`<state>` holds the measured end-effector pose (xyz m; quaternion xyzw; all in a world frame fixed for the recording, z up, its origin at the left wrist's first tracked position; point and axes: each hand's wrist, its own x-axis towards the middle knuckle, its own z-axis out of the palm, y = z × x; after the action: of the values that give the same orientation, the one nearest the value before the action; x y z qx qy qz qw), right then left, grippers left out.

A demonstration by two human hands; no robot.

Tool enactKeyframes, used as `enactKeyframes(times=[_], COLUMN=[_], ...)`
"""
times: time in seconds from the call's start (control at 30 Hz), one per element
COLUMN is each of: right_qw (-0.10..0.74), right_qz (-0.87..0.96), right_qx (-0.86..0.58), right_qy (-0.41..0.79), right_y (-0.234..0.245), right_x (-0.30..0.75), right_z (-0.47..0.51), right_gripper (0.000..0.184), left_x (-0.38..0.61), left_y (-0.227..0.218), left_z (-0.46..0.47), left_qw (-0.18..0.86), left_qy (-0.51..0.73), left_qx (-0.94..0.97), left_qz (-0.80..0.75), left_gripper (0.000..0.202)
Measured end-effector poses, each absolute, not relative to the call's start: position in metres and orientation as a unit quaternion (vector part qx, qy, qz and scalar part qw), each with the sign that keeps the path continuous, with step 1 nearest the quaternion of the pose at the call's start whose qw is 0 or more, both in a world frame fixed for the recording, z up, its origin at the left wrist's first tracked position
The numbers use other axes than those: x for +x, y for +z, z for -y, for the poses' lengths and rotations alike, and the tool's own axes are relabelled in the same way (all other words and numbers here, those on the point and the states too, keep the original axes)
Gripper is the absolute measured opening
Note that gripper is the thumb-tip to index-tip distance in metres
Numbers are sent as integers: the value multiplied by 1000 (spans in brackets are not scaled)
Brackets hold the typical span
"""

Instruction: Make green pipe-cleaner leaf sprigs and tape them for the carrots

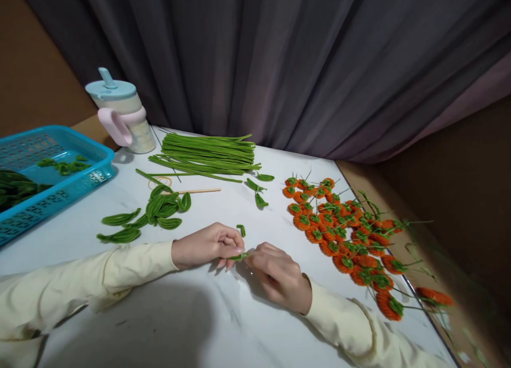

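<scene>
White surface (159, 315) stands before a dark curtain (259, 64); over it, your left hand (209, 245) and right hand (279, 275) each have the grip closed on one small green piece (238, 257), held between them. Just beyond lies a short green bit (243, 230), with green leaf shapes (169, 223) to the left and orange pieces with green tops (326, 232) to the right.

A short, narrow green strip (239, 256), partly covered, is held nearly level between the left hand (211, 245) and the right hand (276, 275) above the white counter (223, 211).
</scene>
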<state>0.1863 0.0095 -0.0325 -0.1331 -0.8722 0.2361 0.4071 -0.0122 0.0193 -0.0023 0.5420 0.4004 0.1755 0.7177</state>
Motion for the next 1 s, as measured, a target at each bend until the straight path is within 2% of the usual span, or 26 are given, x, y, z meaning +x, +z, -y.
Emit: enactKeyframes(times=[0.27,0.43,0.6,0.8,1.0], right_qw=[385,367,369,401,391], right_qz=[893,903,897,841,806], right_qx=[-135,-149,-169,-247,-306], right_qy=[188,168,176,267,321], right_y=[-38,-41,-38,-34,-29], right_x=[188,190,189,188,188], right_z=[-8,-8,-10,-12,-12], right_gripper=[30,32,23,14,15], left_x=[-13,-13,-12,-11,-12], left_y=[-3,-2,-4,1,13], left_z=[-20,-19,-21,-22,-18], left_qw=[802,811,818,712,490], left_qy=[150,139,149,184,182], left_qx=[425,402,397,545,729], left_qz=[-393,-401,-388,-403,-442], left_gripper=[24,22,19,40,21])
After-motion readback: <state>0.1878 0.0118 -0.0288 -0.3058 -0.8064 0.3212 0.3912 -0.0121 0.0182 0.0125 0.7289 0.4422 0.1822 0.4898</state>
